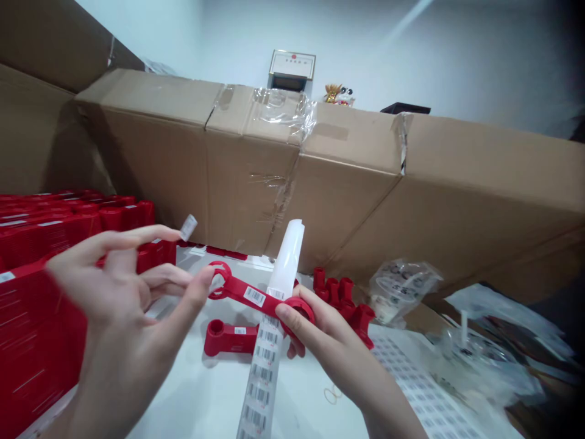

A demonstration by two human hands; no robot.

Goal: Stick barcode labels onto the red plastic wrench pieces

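My right hand (315, 326) is closed around one end of a red plastic part (240, 291) with a ring at each end and a barcode sticker on its flat bar. Just behind that part runs a strip of barcode stickers (262, 372), its blank white end pointing up; whether my right fingers also grip the strip is hidden. My left hand (132, 286), slightly blurred, has thumb and index finger spread apart. A small barcode sticker (188, 227) clings to its index fingertip, while the thumb tip is at the part's far ring. Below lies another stickered red part (231, 338) on the white table.
Stacked red parts (41, 317) fill the left side. Several red pieces (338, 292) stand behind my right hand. Sticker sheets (411, 378) and clear plastic bags (484, 360) lie at the right. Large cardboard boxes (347, 189) wall off the table's back (178, 402).
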